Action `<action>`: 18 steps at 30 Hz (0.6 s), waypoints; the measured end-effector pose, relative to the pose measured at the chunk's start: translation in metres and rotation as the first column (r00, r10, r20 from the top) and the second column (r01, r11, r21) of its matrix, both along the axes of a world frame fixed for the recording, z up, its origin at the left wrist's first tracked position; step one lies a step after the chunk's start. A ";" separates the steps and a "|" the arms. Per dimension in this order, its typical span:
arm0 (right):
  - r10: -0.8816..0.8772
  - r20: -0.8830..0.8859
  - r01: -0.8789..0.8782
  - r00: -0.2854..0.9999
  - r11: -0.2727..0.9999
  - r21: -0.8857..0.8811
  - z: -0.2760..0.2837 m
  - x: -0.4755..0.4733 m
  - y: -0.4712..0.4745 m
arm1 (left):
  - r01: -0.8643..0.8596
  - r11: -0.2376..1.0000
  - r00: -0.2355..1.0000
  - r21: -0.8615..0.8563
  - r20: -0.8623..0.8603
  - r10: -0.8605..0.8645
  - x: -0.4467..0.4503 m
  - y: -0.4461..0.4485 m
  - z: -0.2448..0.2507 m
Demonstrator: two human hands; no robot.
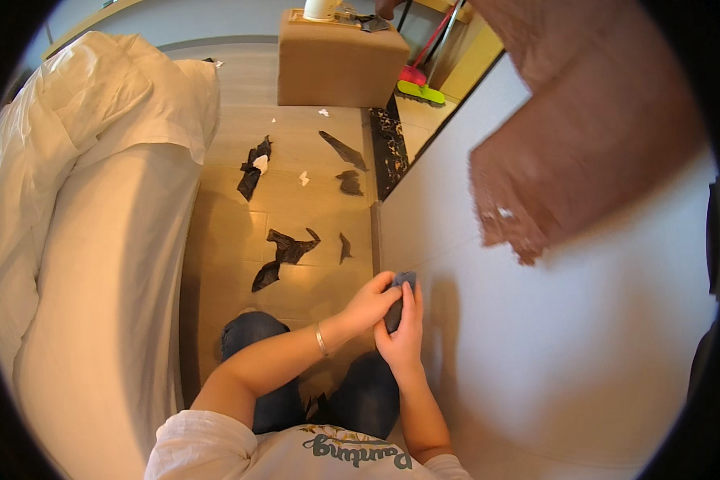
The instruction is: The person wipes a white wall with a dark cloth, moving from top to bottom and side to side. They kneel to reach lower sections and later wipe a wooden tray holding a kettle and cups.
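My left hand (pixel 369 305) and my right hand (pixel 409 333) meet in front of my knees, close to the white wall panel. Both grip a small bundled dark grey cloth (pixel 394 316), which may be a rolled sock. Its bluish end (pixel 404 278) pokes out above the fingers. A bracelet circles my left wrist. Beyond my hands, a torn black plastic scrap (pixel 288 247) lies on the floor, with a smaller dark scrap (pixel 344 248) to its right.
A bed with white sheets (pixel 108 252) runs along the left. Farther off are black scraps (pixel 251 181), white paper bits (pixel 303 178) and a brown ottoman (pixel 336 69). A green broom (pixel 420 93) stands beyond. Brown sheet material (pixel 576 156) hangs at upper right, before the wall panel (pixel 516 336).
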State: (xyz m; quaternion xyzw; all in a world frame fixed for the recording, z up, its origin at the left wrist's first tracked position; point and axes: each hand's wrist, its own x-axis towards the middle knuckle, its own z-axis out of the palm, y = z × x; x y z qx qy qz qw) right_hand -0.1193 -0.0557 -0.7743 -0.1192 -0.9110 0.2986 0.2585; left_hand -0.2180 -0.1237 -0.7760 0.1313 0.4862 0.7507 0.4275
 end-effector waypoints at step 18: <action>0.311 0.510 -0.222 0.802 0.948 -0.228 -0.013 -0.118 -0.062 | -0.559 0.654 0.526 -0.510 0.391 0.755 -0.059 -0.061 -0.036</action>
